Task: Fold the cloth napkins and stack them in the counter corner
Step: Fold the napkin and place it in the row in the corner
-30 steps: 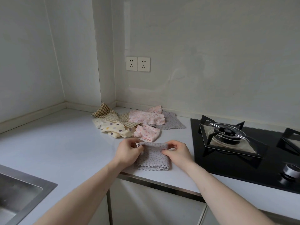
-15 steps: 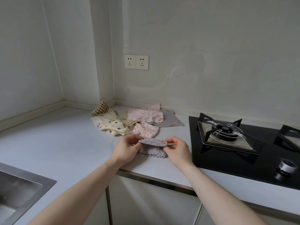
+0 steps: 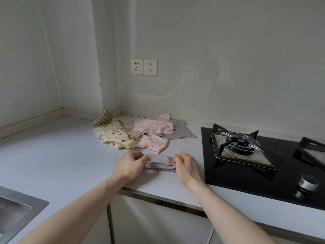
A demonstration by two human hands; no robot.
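Note:
A grey dotted napkin lies folded over on itself near the counter's front edge. My left hand pinches its left end and my right hand pinches its right end. Behind it sits a loose pile of unfolded napkins: a brown checked one, a cream one with coloured dots, two pink flowered ones, and a grey one spread flat under them. The counter corner lies at the back left.
A black gas hob with pan supports and a knob fills the counter to the right. A steel sink is at the lower left. Two wall sockets sit above the pile. White counter stretches left of my hands.
The far edge of the grey dotted napkin was lifted by both hands and brought over toward me, so the napkin now lies folded into a narrower strip.

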